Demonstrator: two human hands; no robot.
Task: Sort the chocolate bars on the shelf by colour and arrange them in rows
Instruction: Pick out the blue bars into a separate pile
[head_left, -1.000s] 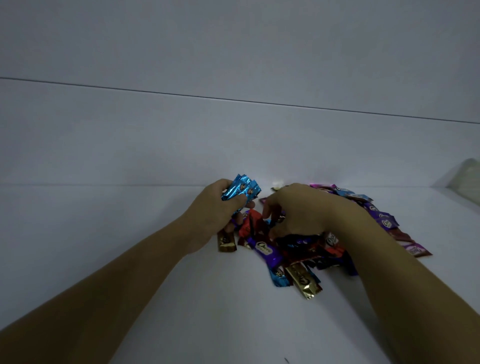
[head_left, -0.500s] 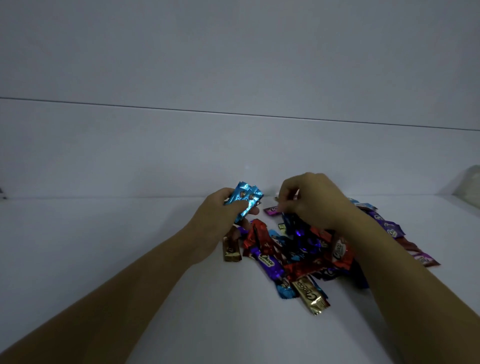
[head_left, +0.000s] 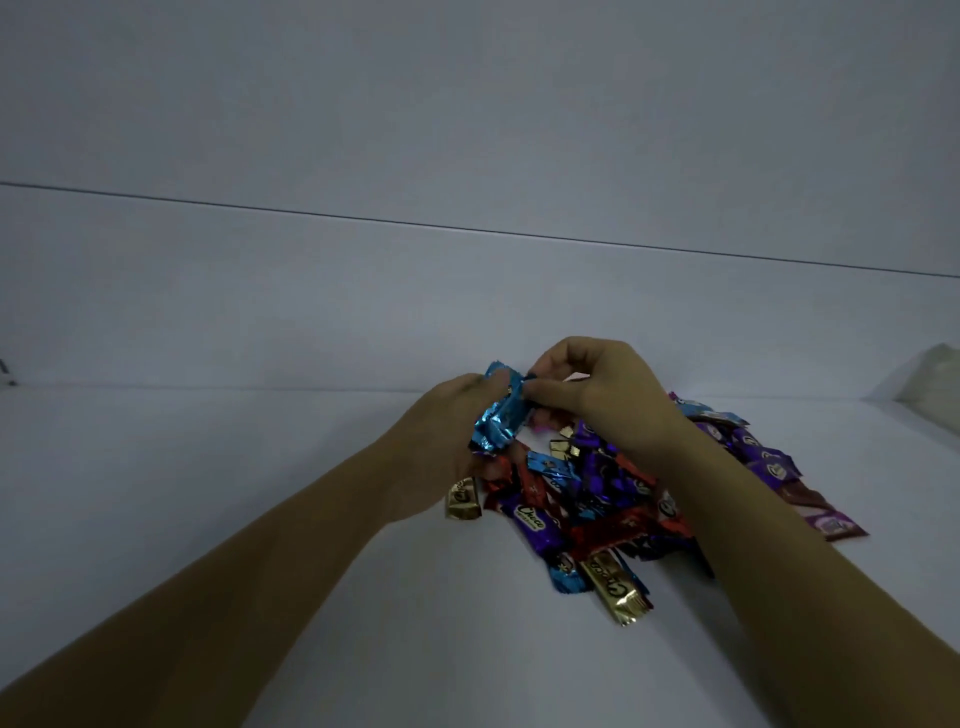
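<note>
Noting a gold bar (head_left: 615, 590) lying nearest on the white shelf (head_left: 208, 467), at the front edge of a loose mixed pile (head_left: 597, 499) of chocolate bars. Recording, just beyond, the left hand (head_left: 441, 447) gripping a bunch of blue bars (head_left: 498, 418) above the pile. Recording the right hand (head_left: 597, 395), fingers (head_left: 556, 400) curled, pinching the bunch's upper end.

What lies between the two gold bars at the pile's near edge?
In the head view, a purple bar lies between the left gold bar and the front gold bar.
</note>
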